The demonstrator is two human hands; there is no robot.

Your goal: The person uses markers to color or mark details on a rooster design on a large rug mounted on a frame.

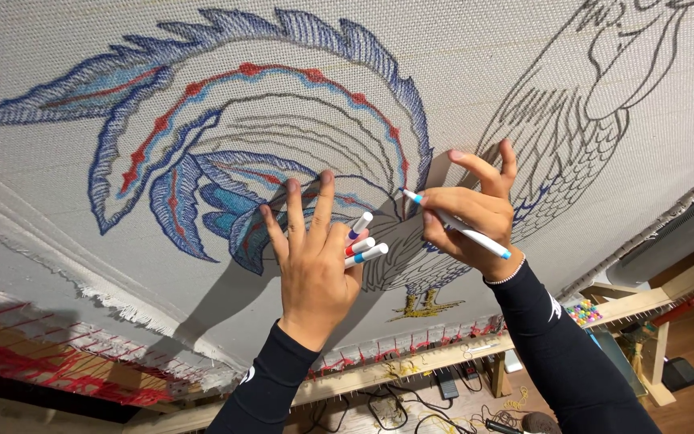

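Note:
A large white woven canvas stretches on a wooden frame and carries a bird drawing with blue and red coloured tail feathers. My left hand presses flat on the cloth, fingers spread upward, with three white markers tucked between thumb and forefinger. My right hand grips a white marker with a blue band; its tip touches the canvas near the bird's body outline. Both arms wear black sleeves.
The wooden frame rail runs along the lower edge with red threads and fringe. Cables and a power strip lie on the floor below. A small box of coloured beads sits at the right on the frame.

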